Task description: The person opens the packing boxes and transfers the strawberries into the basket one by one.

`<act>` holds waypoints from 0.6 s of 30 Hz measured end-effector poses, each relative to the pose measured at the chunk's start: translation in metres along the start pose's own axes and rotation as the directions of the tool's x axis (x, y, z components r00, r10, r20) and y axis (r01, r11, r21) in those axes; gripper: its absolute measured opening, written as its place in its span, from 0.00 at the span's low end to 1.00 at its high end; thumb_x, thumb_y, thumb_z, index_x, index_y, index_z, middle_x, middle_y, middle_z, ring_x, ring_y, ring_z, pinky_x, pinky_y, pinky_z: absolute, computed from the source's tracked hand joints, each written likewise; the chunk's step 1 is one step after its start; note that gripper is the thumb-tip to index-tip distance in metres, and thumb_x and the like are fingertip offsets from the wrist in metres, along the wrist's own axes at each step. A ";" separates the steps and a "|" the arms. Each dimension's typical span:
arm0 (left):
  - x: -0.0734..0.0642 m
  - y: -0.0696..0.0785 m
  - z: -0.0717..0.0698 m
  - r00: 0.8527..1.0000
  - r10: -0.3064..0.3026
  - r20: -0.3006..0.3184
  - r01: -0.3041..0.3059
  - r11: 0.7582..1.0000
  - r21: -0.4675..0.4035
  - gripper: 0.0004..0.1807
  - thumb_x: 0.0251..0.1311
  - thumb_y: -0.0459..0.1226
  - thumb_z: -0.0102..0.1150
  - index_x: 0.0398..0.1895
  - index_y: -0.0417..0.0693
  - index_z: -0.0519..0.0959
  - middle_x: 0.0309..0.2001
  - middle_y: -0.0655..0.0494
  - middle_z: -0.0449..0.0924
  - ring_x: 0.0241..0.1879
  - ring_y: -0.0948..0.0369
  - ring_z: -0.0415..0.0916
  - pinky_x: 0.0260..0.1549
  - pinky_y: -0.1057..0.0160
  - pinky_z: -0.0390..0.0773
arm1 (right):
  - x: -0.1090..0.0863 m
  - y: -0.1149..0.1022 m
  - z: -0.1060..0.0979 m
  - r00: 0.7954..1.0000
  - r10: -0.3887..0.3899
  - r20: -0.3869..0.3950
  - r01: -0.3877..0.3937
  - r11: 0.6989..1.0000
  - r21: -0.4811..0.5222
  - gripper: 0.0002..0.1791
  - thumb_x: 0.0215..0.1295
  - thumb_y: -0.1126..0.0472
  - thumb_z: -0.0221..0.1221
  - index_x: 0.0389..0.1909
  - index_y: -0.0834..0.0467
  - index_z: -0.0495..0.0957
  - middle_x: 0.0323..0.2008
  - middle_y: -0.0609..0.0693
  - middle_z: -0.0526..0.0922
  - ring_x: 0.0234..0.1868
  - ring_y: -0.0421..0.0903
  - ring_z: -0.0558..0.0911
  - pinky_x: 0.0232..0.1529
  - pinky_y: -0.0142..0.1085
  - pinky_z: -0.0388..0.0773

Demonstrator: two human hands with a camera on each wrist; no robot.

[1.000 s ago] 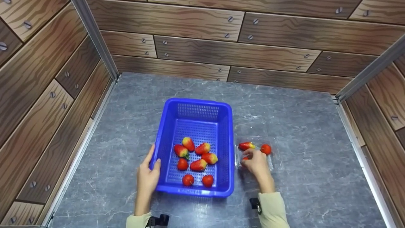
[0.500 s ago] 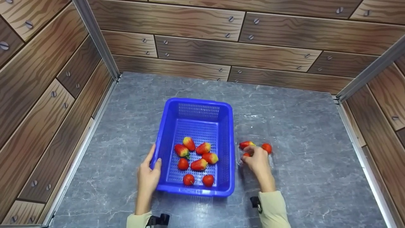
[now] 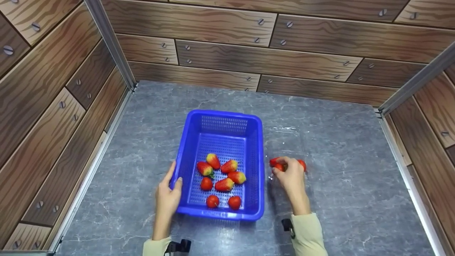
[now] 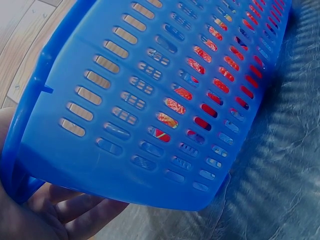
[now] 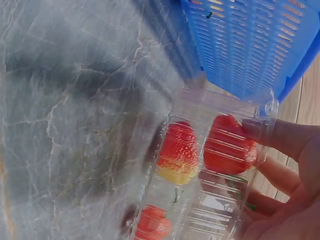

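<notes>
In the head view, my left hand (image 3: 167, 199) grips the left rim of a blue plastic basket (image 3: 261, 167), with the thumb over the edge. Several strawberries (image 3: 224, 185) and 3 small tomatoes (image 3: 206, 184) lie in the basket's near half. On its right, my right hand (image 3: 292, 177) pinches a tomato (image 3: 279, 167) between thumb and fingers at a clear plastic container. Through the container's wall (image 5: 225, 102), the right wrist view shows that tomato (image 5: 227, 150), a strawberry (image 5: 178, 150) and another tomato (image 5: 152, 223). Fingers hide part of the held tomato.
A grey marbled tabletop (image 3: 355, 170) lies under everything. Wood-patterned walls (image 3: 213, 49) with metal corner strips (image 3: 112, 42) enclose it at the back and both sides. The container's clear lid (image 3: 284, 137) lies flat toward the back and is hard to see.
My right hand has moved slightly away from me, and the pinched tomato with it. The container's visible outline has shifted as well. My left hand and the basket stay in place.
</notes>
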State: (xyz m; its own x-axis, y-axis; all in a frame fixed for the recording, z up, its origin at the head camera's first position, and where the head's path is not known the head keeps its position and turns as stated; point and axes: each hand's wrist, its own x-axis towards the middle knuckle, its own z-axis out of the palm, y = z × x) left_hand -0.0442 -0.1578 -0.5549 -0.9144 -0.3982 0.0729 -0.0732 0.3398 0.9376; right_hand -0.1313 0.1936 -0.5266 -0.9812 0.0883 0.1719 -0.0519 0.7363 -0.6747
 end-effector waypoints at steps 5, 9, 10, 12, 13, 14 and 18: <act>0.001 0.000 -0.001 1.000 -0.012 -0.002 0.012 1.000 0.026 0.30 0.62 0.28 0.58 0.70 0.49 0.72 0.64 0.42 0.73 0.63 0.45 0.71 0.63 0.45 0.68 | -0.001 -0.006 -0.003 0.997 -0.038 -0.061 0.039 0.999 0.014 0.13 0.47 0.70 0.69 0.38 0.64 0.85 0.32 0.60 0.83 0.34 0.56 0.81 0.37 0.49 0.76; 0.001 0.001 -0.001 1.000 -0.018 0.000 0.018 0.999 0.027 0.30 0.63 0.28 0.58 0.70 0.49 0.71 0.65 0.41 0.72 0.64 0.45 0.70 0.64 0.45 0.67 | 0.001 -0.014 -0.008 0.995 -0.049 -0.087 0.051 0.999 0.020 0.13 0.48 0.70 0.70 0.38 0.63 0.86 0.33 0.59 0.83 0.35 0.56 0.80 0.38 0.48 0.75; 0.001 0.001 -0.001 1.000 -0.019 0.001 0.019 0.999 0.027 0.30 0.63 0.28 0.58 0.70 0.49 0.71 0.65 0.41 0.72 0.64 0.44 0.70 0.64 0.45 0.67 | 0.001 -0.016 -0.009 0.994 -0.051 -0.093 0.053 0.998 0.023 0.13 0.48 0.69 0.70 0.38 0.63 0.86 0.34 0.59 0.83 0.35 0.56 0.81 0.38 0.48 0.75; 0.001 0.001 -0.001 1.000 -0.019 0.005 0.018 1.000 0.021 0.30 0.63 0.28 0.57 0.70 0.49 0.71 0.65 0.42 0.71 0.65 0.44 0.69 0.65 0.46 0.66 | 0.002 -0.020 -0.011 0.993 -0.060 -0.103 0.064 0.997 0.031 0.13 0.48 0.69 0.70 0.38 0.63 0.86 0.36 0.60 0.84 0.36 0.57 0.81 0.39 0.49 0.75; 0.001 0.001 -0.001 1.000 -0.019 0.008 0.019 1.000 0.018 0.30 0.63 0.28 0.57 0.70 0.48 0.71 0.66 0.42 0.71 0.65 0.44 0.69 0.65 0.45 0.66 | 0.002 -0.022 -0.012 0.992 -0.066 -0.109 0.070 0.997 0.035 0.13 0.48 0.69 0.71 0.38 0.64 0.85 0.36 0.60 0.84 0.37 0.58 0.81 0.39 0.49 0.75; 0.001 0.001 -0.001 1.000 -0.020 0.011 0.020 1.000 0.017 0.30 0.63 0.28 0.57 0.70 0.48 0.70 0.66 0.42 0.71 0.65 0.44 0.68 0.65 0.46 0.66 | 0.002 -0.024 -0.013 0.991 -0.073 -0.114 0.078 0.996 0.038 0.14 0.48 0.69 0.71 0.38 0.64 0.85 0.37 0.60 0.84 0.37 0.58 0.81 0.40 0.49 0.75; 0.001 0.001 -0.001 1.000 -0.021 0.014 0.021 1.000 0.011 0.30 0.63 0.28 0.57 0.70 0.48 0.70 0.66 0.42 0.70 0.65 0.44 0.68 0.65 0.45 0.65 | 0.003 -0.034 -0.016 0.986 -0.105 -0.133 0.114 0.992 0.060 0.14 0.47 0.70 0.71 0.38 0.64 0.86 0.36 0.59 0.84 0.37 0.58 0.82 0.40 0.48 0.76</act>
State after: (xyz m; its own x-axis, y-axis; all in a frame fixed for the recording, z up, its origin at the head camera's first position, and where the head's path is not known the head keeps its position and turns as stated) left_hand -0.0447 -0.1590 -0.5530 -0.9182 -0.3931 0.0487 -0.0964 0.3411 0.9351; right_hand -0.1298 0.1796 -0.4920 -0.9368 0.0990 0.3356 -0.1740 0.7003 -0.6923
